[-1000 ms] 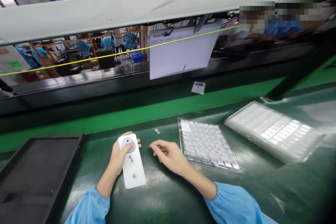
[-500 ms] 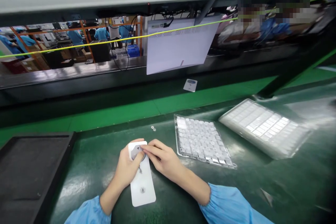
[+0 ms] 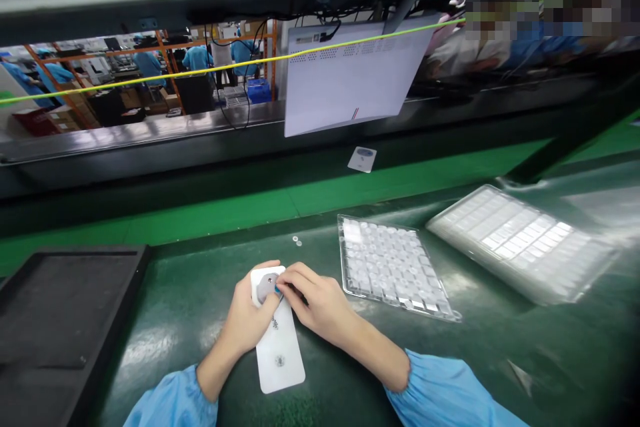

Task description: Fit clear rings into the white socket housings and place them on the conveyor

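My left hand [image 3: 249,313] is closed round the upper left side of a white rounded rectangular panel [image 3: 284,372]. Its thumb presses beside a grey round area [image 3: 267,285] with a small dark hole near the panel's top. Dark printing and a small round pattern mark the panel lower down. At the right edge of the grey area, the fingers of my right hand [image 3: 314,295] are pinched together. A tiny blue spot [image 3: 277,289] shows at their tips; it is too small to name.
A clear tray [image 3: 395,267] of small pale parts lies to the right, beside a stack of clear trays [image 3: 520,240]. Two small white rings [image 3: 297,241] lie beyond my hands. A black tray [image 3: 65,307] is at left. Another white panel [image 3: 362,159] lies farther off.
The right fingertips have drawn slightly down and back on the grey area, uncovering more of it, and the blue spot now shows. The view has shifted a little.
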The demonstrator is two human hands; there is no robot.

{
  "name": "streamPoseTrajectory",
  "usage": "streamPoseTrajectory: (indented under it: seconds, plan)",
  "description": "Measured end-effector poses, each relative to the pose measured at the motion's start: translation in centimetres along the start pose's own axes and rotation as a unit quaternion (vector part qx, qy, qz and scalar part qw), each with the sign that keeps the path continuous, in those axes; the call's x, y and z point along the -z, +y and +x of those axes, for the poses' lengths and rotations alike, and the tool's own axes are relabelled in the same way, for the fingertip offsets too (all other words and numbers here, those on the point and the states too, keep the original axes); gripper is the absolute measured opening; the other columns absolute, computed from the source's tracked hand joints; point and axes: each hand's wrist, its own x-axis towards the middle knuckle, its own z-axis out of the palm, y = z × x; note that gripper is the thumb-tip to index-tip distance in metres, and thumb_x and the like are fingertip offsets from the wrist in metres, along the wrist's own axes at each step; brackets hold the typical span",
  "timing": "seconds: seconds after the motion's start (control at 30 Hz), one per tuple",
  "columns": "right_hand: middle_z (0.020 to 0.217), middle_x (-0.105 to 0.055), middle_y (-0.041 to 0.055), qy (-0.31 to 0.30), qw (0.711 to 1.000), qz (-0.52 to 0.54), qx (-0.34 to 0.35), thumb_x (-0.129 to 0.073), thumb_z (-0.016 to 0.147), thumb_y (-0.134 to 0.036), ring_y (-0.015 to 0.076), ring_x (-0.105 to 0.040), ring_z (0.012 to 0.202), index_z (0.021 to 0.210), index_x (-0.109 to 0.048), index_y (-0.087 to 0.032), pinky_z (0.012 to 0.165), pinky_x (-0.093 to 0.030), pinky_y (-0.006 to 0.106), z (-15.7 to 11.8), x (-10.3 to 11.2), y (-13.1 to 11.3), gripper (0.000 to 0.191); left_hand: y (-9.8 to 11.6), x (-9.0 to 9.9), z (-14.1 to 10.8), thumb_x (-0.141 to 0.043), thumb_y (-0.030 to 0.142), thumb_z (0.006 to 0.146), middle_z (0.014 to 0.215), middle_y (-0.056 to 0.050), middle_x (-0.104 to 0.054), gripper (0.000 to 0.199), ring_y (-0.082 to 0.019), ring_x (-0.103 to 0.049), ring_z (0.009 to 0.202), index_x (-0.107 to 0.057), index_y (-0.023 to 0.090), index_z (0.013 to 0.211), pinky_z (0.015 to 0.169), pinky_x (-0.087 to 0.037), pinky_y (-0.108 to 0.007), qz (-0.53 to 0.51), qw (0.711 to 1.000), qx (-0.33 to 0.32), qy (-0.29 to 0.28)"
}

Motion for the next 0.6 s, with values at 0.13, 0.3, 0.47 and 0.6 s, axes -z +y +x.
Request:
streamPoseTrajectory:
  seconds: [0.13, 0.3, 0.47, 0.6]
  plan:
    - [0.094, -0.064, 0.0063, 0.007, 0.989, 0.126, -0.077, -0.047, 0.106, -0.033, 0.0141, -0.059, 0.069, 0.098, -0.064, -0.019, 0.060, -0.048, 0.025, 0.2, -0.2, -0.2, 0.023, -0.1, 0.1, 0.2, -0.062, 0.023, 0.072, 0.096, -0.007, -0.072, 0.053, -0.017, -0.059, 0.072, -0.064, 0.011, 0.125, 0.065, -0.047, -0.025, -0.020, 1.000, 0.015, 0.000]
    - [0.075, -0.060, 0.0024, 0.006, 0.916, 0.344, -0.206, -0.059, 0.098, -0.051, 0.0140, -0.058, 0.062, 0.091, -0.062, -0.017, 0.055, -0.048, 0.024, 0.7, -0.3, 0.3, 0.035, -0.1, 0.4, 0.3, -0.062, 0.021, 0.069, 0.097, -0.006, -0.073, 0.055, -0.017, -0.060, 0.072, -0.066, 0.013, 0.123, 0.066, -0.047, -0.025, -0.037, 0.999, 0.023, 0.014]
    - [0.083, -0.066, 0.0052, 0.047, 0.941, 0.287, -0.174, -0.062, 0.098, -0.045, 0.0150, -0.062, 0.063, 0.092, -0.068, -0.017, 0.054, -0.050, 0.025, 0.9, 0.0, 0.4, 0.029, -0.1, 0.5, 0.5, -0.062, 0.019, 0.069, 0.102, -0.006, -0.073, 0.054, -0.017, -0.061, 0.072, -0.066, 0.015, 0.123, 0.066, -0.048, -0.026, -0.041, 0.999, 0.014, 0.004]
    - [0.100, -0.070, 0.0084, 0.064, 0.989, 0.124, -0.042, -0.056, 0.103, -0.030, 0.0215, -0.068, 0.083, 0.107, -0.073, -0.022, 0.072, -0.057, 0.033, -0.2, 0.7, 0.3, 0.019, -0.2, -0.7, 0.7, -0.065, 0.017, 0.072, 0.099, -0.005, -0.074, 0.051, -0.020, -0.062, 0.073, -0.068, 0.017, 0.123, 0.066, -0.050, -0.028, -0.050, 0.999, -0.005, 0.000]
